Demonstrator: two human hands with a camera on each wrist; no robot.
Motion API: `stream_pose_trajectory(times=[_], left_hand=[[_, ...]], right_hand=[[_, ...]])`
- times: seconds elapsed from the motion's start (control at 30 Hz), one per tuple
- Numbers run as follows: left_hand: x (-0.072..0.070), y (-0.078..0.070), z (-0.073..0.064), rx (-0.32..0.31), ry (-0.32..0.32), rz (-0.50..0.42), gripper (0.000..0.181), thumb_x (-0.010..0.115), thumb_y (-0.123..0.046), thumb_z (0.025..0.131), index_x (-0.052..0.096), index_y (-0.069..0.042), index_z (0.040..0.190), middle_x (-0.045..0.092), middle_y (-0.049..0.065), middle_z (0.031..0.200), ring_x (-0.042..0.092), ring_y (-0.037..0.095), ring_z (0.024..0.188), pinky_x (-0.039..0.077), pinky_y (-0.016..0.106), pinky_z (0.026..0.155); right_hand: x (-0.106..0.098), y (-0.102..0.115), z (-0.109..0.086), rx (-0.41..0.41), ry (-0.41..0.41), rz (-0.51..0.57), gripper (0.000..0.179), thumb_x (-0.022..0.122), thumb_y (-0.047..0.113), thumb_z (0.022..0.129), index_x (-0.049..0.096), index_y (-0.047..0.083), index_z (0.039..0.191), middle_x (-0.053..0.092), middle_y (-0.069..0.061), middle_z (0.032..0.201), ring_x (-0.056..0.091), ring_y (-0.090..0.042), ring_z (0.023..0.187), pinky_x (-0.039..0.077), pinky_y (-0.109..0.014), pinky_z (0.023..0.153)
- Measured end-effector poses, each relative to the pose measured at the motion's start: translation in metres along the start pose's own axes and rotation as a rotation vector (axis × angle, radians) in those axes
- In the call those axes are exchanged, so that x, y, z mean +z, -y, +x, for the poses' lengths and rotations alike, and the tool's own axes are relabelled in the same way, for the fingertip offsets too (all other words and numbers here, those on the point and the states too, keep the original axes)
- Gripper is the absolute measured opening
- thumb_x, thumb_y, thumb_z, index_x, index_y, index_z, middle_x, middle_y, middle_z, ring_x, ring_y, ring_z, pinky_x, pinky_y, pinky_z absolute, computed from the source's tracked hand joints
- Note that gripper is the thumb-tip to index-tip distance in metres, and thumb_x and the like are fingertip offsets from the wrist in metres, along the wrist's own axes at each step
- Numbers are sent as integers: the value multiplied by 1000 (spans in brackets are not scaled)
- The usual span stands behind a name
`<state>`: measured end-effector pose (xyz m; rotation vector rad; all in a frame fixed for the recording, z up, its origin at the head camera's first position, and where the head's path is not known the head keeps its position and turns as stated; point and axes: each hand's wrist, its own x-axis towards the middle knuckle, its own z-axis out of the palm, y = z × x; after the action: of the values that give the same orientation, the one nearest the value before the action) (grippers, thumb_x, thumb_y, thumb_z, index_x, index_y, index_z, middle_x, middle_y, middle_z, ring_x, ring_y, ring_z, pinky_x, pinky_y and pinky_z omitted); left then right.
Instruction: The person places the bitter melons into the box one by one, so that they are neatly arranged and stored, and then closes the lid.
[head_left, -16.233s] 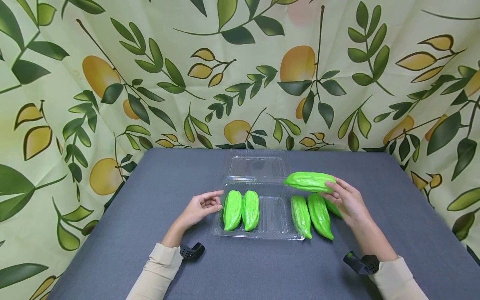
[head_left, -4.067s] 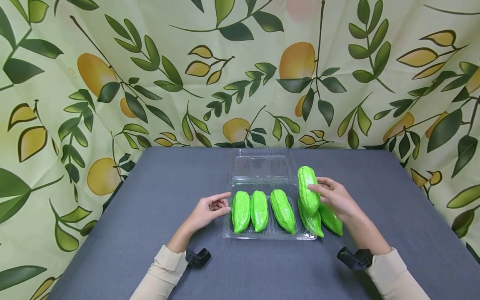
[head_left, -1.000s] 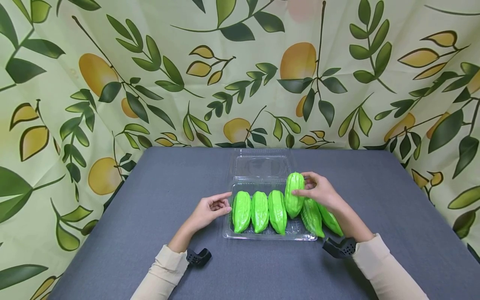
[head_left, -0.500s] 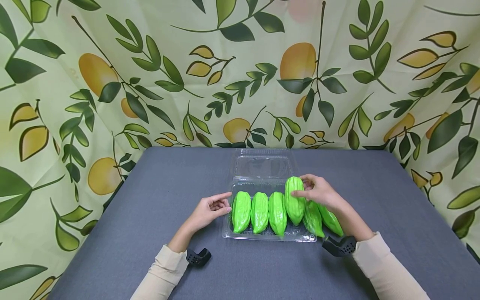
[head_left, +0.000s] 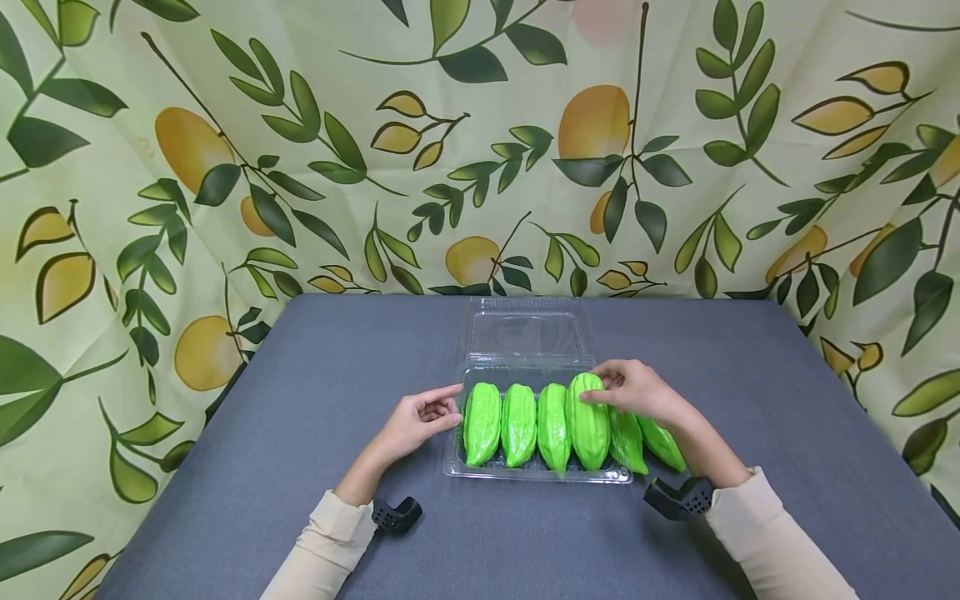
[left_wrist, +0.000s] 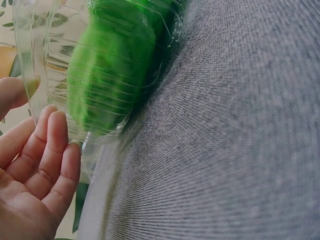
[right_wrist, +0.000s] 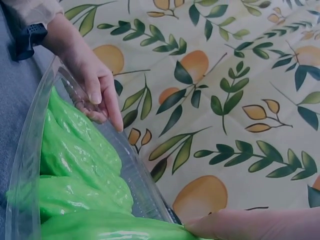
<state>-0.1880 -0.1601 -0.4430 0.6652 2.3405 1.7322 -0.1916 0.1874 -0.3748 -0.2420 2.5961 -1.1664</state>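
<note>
In the head view my right hand (head_left: pixel 637 387) pinches the upper end of a bright green bitter melon (head_left: pixel 588 429) with thumb and fingers, low in the right part of a clear plastic container (head_left: pixel 525 477). Three similar melons (head_left: pixel 482 425) lie side by side to its left, tapered ends toward me. My left hand (head_left: pixel 412 425) is at the container's left rim; in the left wrist view its thumb overlaps the rim, with the other fingers (left_wrist: pixel 57 130) loosely curled beside the wall. The right wrist view shows a right fingertip (right_wrist: pixel 200 225) on the held melon's end.
Two more bitter melons (head_left: pixel 660 442) lie at the container's right side, partly under my right hand. The clear lid (head_left: pixel 525 329) lies folded back behind the container on the grey cloth-covered table (head_left: pixel 360 342). A leaf-and-fruit patterned curtain (head_left: pixel 480 167) hangs behind.
Earlier the container held two melons, then three, and shifted slightly right. Over the last second my right hand has lowered another melon into it, next to the third. My left hand stays put.
</note>
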Motion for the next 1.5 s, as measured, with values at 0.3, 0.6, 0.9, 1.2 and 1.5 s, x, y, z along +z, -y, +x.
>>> stream_pose_trajectory(times=[0.3, 0.6, 0.9, 1.2, 1.5], left_hand=[[0, 1, 1, -3, -3, -1, 46, 64, -1, 89, 51, 12, 131, 62, 31, 99, 57, -5, 82, 50, 12, 75], [0, 4, 1, 6, -2, 8, 46, 64, -2, 89, 51, 11, 131, 61, 30, 99, 57, -5, 83, 51, 13, 76], [1, 5, 1, 7, -3, 18, 46, 64, -3, 89, 51, 11, 131, 63, 25, 98, 57, -6, 83, 51, 13, 75], [0, 4, 1, 5, -1, 18, 47, 64, -3, 90, 51, 10, 132, 62, 28, 99, 57, -6, 83, 51, 13, 76], [0, 4, 0, 4, -7, 10, 46, 64, -3, 89, 52, 11, 131, 62, 28, 98, 58, -6, 82, 51, 13, 76]], right_hand=[[4, -4, 0, 6, -61, 24, 54, 74, 24, 84, 56, -9, 122, 55, -11, 96, 53, -13, 66, 49, -26, 56], [4, -8, -6, -43, -66, -27, 64, 80, 25, 78, 56, -7, 127, 59, -23, 113, 56, -16, 79, 45, -25, 60], [11, -12, -11, 1, -161, -17, 55, 81, 26, 77, 62, -2, 121, 68, -12, 87, 57, -14, 77, 43, -24, 57], [24, -9, -20, -15, -311, -5, 40, 79, 23, 79, 67, 2, 112, 69, -18, 95, 63, -20, 86, 47, -25, 66], [21, -12, -27, -11, -357, 63, 41, 75, 23, 84, 64, 2, 118, 67, -18, 111, 57, 2, 83, 52, -23, 79]])
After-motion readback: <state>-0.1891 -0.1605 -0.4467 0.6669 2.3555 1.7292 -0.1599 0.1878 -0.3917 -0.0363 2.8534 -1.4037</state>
